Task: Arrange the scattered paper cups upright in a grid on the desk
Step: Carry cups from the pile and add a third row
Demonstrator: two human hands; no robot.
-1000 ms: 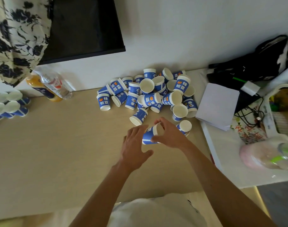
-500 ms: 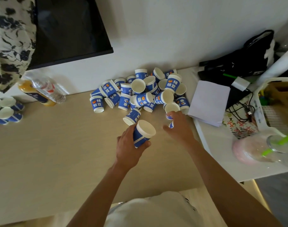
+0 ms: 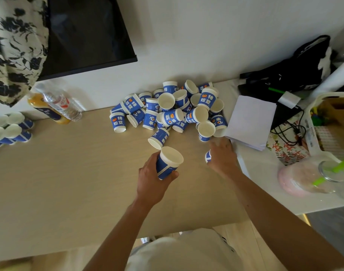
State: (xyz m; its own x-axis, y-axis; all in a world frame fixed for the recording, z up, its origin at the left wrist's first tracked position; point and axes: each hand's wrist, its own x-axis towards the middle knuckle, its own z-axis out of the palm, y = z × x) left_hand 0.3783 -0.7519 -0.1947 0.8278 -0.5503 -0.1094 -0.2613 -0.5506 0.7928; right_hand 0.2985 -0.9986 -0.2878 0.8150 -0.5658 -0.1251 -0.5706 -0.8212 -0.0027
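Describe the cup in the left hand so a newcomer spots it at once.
On the tan desk, blue cups are piled by the wall. Nearer the camera, the left hand grips one cup. It alone is held with its white mouth fully showing.
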